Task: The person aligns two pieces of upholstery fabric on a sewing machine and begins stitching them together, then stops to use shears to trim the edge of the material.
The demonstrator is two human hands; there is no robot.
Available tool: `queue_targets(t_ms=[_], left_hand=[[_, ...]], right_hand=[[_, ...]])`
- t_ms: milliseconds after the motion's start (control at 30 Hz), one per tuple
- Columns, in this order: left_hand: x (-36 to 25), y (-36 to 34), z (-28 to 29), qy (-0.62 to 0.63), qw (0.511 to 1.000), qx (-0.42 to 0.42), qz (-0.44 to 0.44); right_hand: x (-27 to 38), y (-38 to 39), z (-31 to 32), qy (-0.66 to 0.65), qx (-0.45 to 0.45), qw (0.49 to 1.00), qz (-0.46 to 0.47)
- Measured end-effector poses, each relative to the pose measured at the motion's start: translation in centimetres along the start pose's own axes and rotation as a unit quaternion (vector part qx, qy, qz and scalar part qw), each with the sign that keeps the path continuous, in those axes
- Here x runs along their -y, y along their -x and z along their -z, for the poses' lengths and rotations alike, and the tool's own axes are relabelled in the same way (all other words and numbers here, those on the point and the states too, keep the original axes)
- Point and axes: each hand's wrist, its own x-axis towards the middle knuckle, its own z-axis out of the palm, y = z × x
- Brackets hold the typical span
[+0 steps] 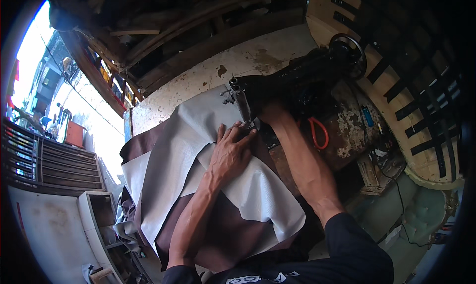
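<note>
A black sewing machine stands over a large sheet of leather-like material, pale grey on one face and dark maroon on the other. The sheet is folded and drapes toward me. My left hand lies flat on its grey side, fingers spread and fingertips close to the metal presser foot. Under the machine's arm, just right of the needle area, is my right hand. Its fingers are blurred and in shadow, so what they touch is hidden.
An orange-red loop, like a scissors handle, lies right of my right forearm. Beyond it sits a small blue object on the worn tabletop. A wooden frame with black straps rises at the right. Slatted wood stands at the left.
</note>
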Motion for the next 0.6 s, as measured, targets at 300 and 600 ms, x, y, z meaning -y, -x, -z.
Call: queue_targets(t_ms=[300, 600], left_hand=[[-0.3, 0.0, 0.2, -0.006, 1.000, 0.002, 0.008], [0.1, -0.1, 0.1, -0.008, 1.000, 0.001, 0.019]], right_hand=[[0.3, 0.9, 0.8, -0.025, -0.005, 1.000, 0.000], [-0.2, 0.6, 1.2, -0.130, 0.002, 0.991, -0.012]])
